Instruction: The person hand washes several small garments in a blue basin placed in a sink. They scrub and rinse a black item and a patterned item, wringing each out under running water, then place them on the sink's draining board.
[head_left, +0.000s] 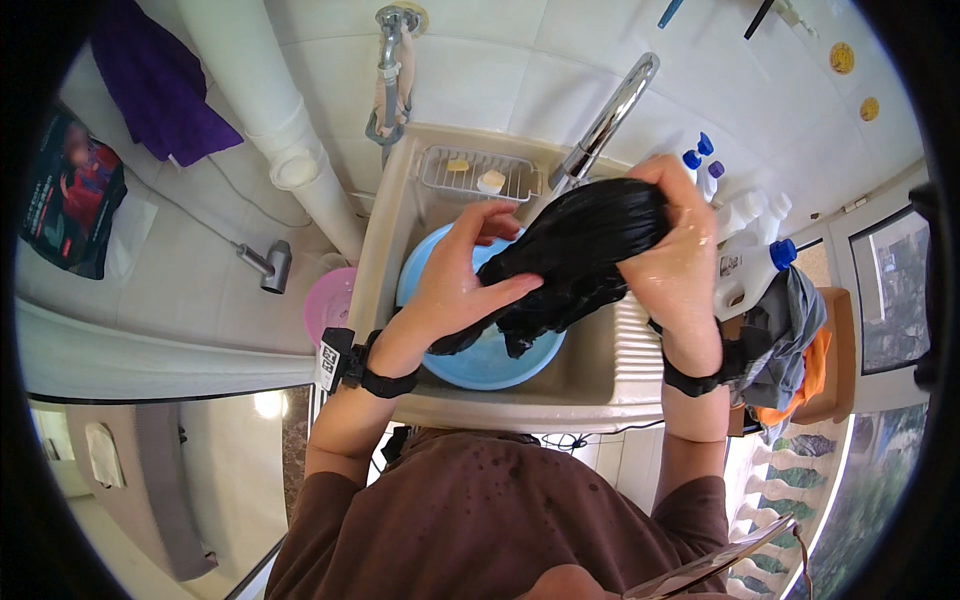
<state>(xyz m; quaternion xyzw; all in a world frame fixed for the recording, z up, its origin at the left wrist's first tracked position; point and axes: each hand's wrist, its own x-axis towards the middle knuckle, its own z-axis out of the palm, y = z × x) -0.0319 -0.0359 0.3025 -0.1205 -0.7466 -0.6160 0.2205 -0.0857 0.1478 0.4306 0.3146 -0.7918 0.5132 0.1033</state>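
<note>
A wet, shiny black cloth (577, 232) is bunched above a light blue plastic basin (495, 375) in a beige laundry sink (585, 367). My right hand (675, 255) grips the cloth's upper right end, with wet skin and fingers wrapped around it. Near its lower left part is my left hand (457, 277), thumb and fingers spread apart and the thumb against the fabric. Loose folds hang down over the basin, and some cloth passes behind my left hand. Whatever the basin holds is mostly hidden.
A chrome faucet (607, 120) rises behind the cloth. A wire rack (480, 172) carries soap pieces. Right of the ribbed washboard (637, 352) stand several bottles, including a white jug (742, 281), and a box (832, 360) with clothes. A pink basin (330, 300) sits left of the sink.
</note>
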